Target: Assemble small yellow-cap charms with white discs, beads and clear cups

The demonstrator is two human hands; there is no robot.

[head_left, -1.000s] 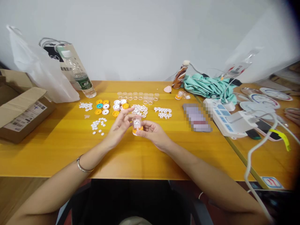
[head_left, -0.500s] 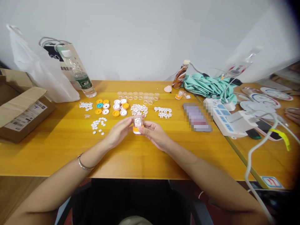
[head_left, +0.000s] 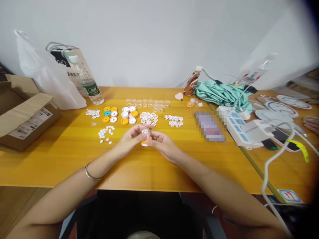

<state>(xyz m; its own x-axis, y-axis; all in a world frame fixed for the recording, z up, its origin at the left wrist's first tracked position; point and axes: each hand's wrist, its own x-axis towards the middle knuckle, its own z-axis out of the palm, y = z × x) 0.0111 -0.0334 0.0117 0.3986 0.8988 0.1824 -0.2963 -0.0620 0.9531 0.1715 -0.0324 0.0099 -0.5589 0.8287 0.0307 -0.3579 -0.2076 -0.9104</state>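
Between both hands is a small clear cup with white pieces inside [head_left: 145, 133], set on an orange-and-white round base [head_left: 144, 143]. My left hand [head_left: 131, 141] closes around the clear upper part from the left. My right hand [head_left: 161, 145] pinches the orange base from the right. Just beyond them lie a heap of white cut-out plastic pieces [head_left: 149, 119] and a smaller group of similar pieces [head_left: 175, 120]. Orange, white and teal round caps [head_left: 124, 115] sit to the left of these, with a row of clear cups [head_left: 144, 103] behind. Small white discs [head_left: 106, 132] are scattered left of my left hand.
On the left stand an open cardboard box [head_left: 27, 116], a white plastic bag [head_left: 50, 79] and a water bottle [head_left: 92, 88]. To the right are a blurred-out phone-like slab [head_left: 209, 126], a power strip [head_left: 236, 127], a coffee bottle [head_left: 192, 81] and teal cloth [head_left: 221, 93]. Another person's hand [head_left: 311, 123] shows far right.
My left thumb has come across the front of the clear cup, and the cup with its base now tilts slightly. The whole view has shifted a little.
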